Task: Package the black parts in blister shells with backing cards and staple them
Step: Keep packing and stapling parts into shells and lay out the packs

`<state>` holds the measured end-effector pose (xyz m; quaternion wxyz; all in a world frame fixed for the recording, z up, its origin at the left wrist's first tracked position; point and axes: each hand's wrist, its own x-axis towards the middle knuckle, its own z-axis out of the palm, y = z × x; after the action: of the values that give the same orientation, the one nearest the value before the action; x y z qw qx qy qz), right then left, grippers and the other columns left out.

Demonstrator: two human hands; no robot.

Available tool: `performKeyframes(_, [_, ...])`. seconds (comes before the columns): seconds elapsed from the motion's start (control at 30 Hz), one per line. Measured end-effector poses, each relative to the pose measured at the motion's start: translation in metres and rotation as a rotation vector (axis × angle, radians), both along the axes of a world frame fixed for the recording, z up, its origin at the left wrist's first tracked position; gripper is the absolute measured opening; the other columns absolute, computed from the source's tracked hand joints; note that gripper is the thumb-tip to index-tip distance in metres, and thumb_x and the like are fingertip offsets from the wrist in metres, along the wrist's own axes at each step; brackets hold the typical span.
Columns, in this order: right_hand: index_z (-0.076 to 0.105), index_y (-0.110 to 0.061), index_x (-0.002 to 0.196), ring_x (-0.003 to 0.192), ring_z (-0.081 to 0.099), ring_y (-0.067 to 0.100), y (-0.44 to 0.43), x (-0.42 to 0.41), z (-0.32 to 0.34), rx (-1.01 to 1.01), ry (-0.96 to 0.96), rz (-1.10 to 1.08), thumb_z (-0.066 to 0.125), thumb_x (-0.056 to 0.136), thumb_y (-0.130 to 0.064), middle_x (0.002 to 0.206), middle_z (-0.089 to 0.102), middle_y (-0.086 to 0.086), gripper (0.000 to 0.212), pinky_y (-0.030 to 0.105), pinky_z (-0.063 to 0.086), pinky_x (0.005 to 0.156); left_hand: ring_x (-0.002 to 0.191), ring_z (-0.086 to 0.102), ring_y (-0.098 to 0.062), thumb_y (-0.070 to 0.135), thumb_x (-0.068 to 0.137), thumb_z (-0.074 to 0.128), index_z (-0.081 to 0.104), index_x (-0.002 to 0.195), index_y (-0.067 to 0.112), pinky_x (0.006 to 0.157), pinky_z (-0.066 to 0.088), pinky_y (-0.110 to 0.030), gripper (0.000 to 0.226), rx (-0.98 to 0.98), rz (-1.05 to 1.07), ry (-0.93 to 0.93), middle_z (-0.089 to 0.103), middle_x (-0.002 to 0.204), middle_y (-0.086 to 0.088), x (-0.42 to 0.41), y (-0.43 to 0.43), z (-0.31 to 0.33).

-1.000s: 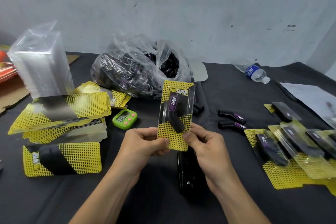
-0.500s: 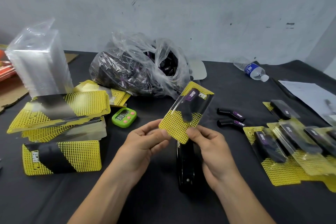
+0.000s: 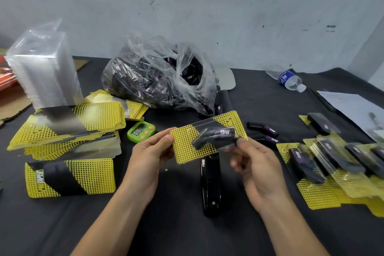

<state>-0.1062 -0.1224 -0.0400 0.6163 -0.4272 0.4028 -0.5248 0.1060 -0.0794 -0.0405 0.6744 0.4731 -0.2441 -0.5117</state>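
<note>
Held flat and sideways above the black cloth-covered table (image 3: 249, 97): one yellow dotted backing card with a clear blister shell and black angled part inside (image 3: 209, 136), long axis running roughly from 8 o'clock to 2 o'clock. Pinched at the card's 9 o'clock end by the left hand (image 3: 149, 151), thumb on top, fingers beneath, so closed on the card. At the 3 o'clock end, the right hand (image 3: 255, 164) with thumb tip touching the shell's edge and the other fingers loosely curled below; firm hold or mere steadying, cannot tell, since that hand is blurred. Probably turned sideways like this to bring an edge toward the black stapler (image 3: 211, 185), lying straight beneath the card at 6 o'clock, within easy reach of either hand.

Supplies ranged by use, it seems: stack of loose yellow-and-black cards (image 3: 66, 129) and tall stack of clear empty shells (image 3: 43, 72) out at 9 to 10 o'clock, crumpled clear plastic bag of black parts (image 3: 160, 77) at 12 o'clock, two loose black parts (image 3: 262, 132) at 2 o'clock just beyond the right thumb, finished packs overlapping (image 3: 324, 168) at 3 o'clock. Likely next: stapling.
</note>
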Motion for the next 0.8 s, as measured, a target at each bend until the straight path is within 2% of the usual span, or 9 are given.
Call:
performKeyframes(0.07, [0.082,-0.011,0.088,0.056,0.058,0.014,0.002,0.001,0.001,0.01,0.007,0.005,0.058,0.101,-0.007,0.089,0.076,0.018,0.028,0.021,0.043,0.049,0.09,0.077,-0.019,0.014,0.084,0.071,0.084,0.096,0.02,0.071,0.062,-0.026,0.018,-0.001,0.017,-0.014,0.08,0.105,-0.01,-0.002,0.001,0.0])
performKeyframes(0.13, [0.082,-0.011,0.087,0.059,0.062,0.015,0.002,0.0,0.002,0.01,0.012,0.016,0.059,0.1,-0.004,0.088,0.076,0.019,0.028,0.02,0.046,0.051,0.088,0.077,-0.02,0.013,0.077,0.076,0.079,0.104,0.018,0.07,0.063,-0.027,0.028,-0.01,0.021,-0.049,0.08,0.104,-0.011,-0.003,0.002,-0.002])
performKeyframes(0.33, [0.083,-0.013,0.085,0.066,0.07,0.015,0.001,-0.002,0.002,0.006,-0.042,0.09,0.059,0.097,0.002,0.089,0.078,0.013,0.031,0.021,0.055,0.06,0.08,0.078,-0.022,-0.002,0.084,0.073,0.077,0.111,0.015,0.062,0.061,-0.027,0.032,-0.027,0.075,-0.117,0.079,0.103,-0.016,-0.001,0.002,-0.003])
performKeyframes(0.43, [0.084,-0.015,0.089,0.069,0.071,0.015,0.0,-0.004,0.003,0.033,-0.139,0.068,0.057,0.099,-0.001,0.094,0.078,0.009,0.032,0.023,0.058,0.064,0.078,0.077,-0.02,-0.005,0.087,0.07,0.076,0.11,0.014,0.061,0.062,-0.028,0.03,-0.039,0.067,-0.141,0.08,0.099,-0.015,-0.005,0.002,-0.002])
performKeyframes(0.5, [0.084,-0.017,0.083,0.067,0.071,0.015,0.0,-0.005,0.007,0.06,-0.174,0.048,0.057,0.099,-0.003,0.09,0.078,0.008,0.034,0.025,0.059,0.065,0.078,0.078,-0.021,-0.007,0.09,0.067,0.074,0.111,0.011,0.063,0.063,-0.03,0.029,-0.036,0.033,-0.179,0.08,0.095,-0.013,-0.008,0.004,0.002])
performKeyframes(0.6, [0.083,-0.017,0.078,0.061,0.067,0.014,0.003,-0.006,0.019,0.114,-0.237,0.005,0.058,0.102,-0.013,0.085,0.077,0.008,0.035,0.023,0.056,0.06,0.077,0.077,-0.022,-0.009,0.089,0.069,0.074,0.113,0.016,0.063,0.062,-0.028,0.034,-0.05,-0.074,-0.339,0.08,0.092,-0.012,-0.012,0.012,0.023])
performKeyframes(0.67, [0.082,-0.017,0.085,0.059,0.067,0.014,0.01,-0.004,0.029,0.088,-0.209,-0.007,0.059,0.102,-0.022,0.083,0.077,0.007,0.029,0.023,0.054,0.056,0.075,0.078,-0.021,-0.009,0.088,0.072,0.074,0.111,0.019,0.059,0.059,-0.023,0.036,-0.079,-0.086,-0.433,0.081,0.089,-0.009,-0.023,0.016,0.043])
performKeyframes(0.73, [0.076,-0.019,0.101,0.06,0.068,0.015,0.022,-0.002,0.038,0.019,-0.117,-0.013,0.063,0.101,-0.024,0.086,0.077,0.005,0.014,0.022,0.052,0.052,0.073,0.078,-0.021,-0.007,0.087,0.074,0.074,0.107,0.021,0.057,0.06,-0.024,0.034,-0.098,-0.012,-0.491,0.081,0.084,-0.003,-0.044,0.017,0.058])
performKeyframes(0.8, [0.068,-0.023,0.12,0.066,0.07,0.014,0.031,-0.004,0.04,-0.017,-0.032,-0.078,0.069,0.098,-0.024,0.092,0.078,0.001,0.022,0.023,0.052,0.052,0.073,0.078,-0.021,0.001,0.086,0.077,0.074,0.105,0.027,0.063,0.063,-0.03,0.033,-0.09,0.048,-0.568,0.08,0.079,0.002,-0.074,0.015,0.065])
